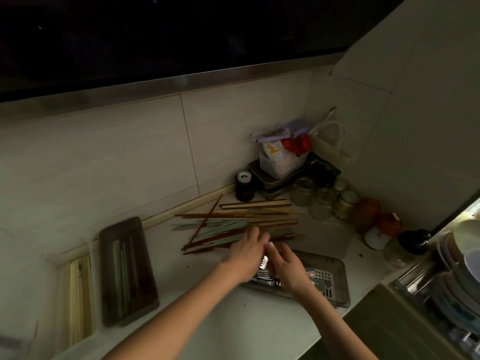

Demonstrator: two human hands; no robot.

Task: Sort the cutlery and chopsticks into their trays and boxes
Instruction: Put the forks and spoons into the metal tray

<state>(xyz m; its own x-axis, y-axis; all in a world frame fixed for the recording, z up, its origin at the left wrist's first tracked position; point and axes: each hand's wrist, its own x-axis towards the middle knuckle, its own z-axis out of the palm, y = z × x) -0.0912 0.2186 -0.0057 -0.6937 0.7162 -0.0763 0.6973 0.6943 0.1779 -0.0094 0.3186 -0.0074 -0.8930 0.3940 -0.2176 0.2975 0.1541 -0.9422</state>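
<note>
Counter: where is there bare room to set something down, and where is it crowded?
Bare counter lies at the near edge, between the dark chopstick tray and the grey cutlery tray. A narrower strip runs between the dark tray and the loose chopstick pile. The far right corner is crowded with glass jars and stacked containers.

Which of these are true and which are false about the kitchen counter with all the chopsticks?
1. The loose pile of brown and pale green chopsticks lies on the counter. True.
2. The dark brown tray at the left holds spoons. False: long chopsticks lie in it.
3. Both hands meet over the grey slotted cutlery tray. True.
4. The clear glass jars stand in the sink. False: they stand in the counter's corner.
</note>
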